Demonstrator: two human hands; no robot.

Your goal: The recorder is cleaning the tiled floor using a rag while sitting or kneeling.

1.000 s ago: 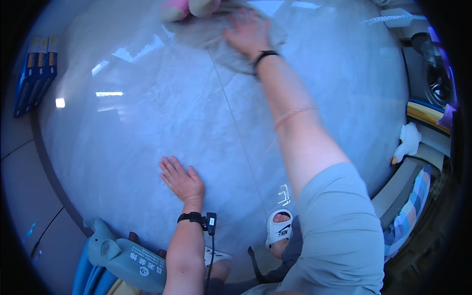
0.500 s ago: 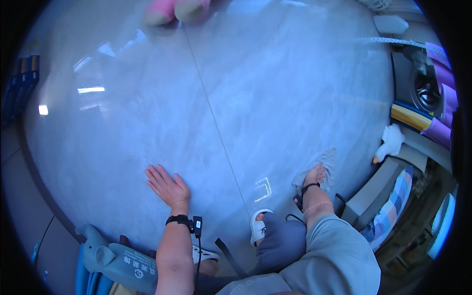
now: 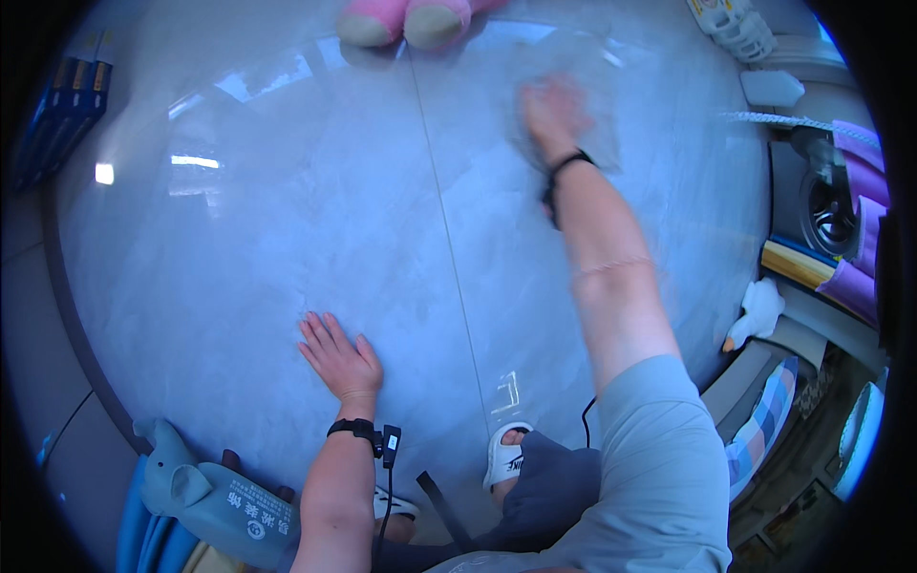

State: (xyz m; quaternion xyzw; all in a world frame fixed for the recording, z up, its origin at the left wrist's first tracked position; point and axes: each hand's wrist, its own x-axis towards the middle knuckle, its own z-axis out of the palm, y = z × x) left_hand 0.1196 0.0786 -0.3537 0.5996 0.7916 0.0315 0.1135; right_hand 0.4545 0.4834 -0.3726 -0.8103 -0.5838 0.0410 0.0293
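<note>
Floor (image 3: pixel 277 258), glossy, marbled, pale grey-blue, one thin seam running lengthwise between my hands; open stretch from my left hand (image 3: pixel 341 358) to the dark border strip (image 3: pixel 84 349) at the left edge. Left hand: palm down on the floor, fingers slightly apart, thumb held wide. Right hand (image 3: pixel 557 115): reaching far forward, blurred, over a thin grey cloth (image 3: pixel 604 143) on the floor, right of the seam; whether its fingers grip, I cannot tell. In the way ahead: two pink slippers with beige toes (image 3: pixel 373 14), at the seam's far end, left of the cloth. Right side: white plush goose with orange bill (image 3: pixel 761 307); dark round-doored machine (image 3: pixel 829 215) farther up. Left side: upright dark-blue boxes (image 3: pixel 72 105); grey elephant-shaped object (image 3: pixel 215 511) beside my left forearm. Near edge: my white open-toed slide (image 3: pixel 504 460).
</note>
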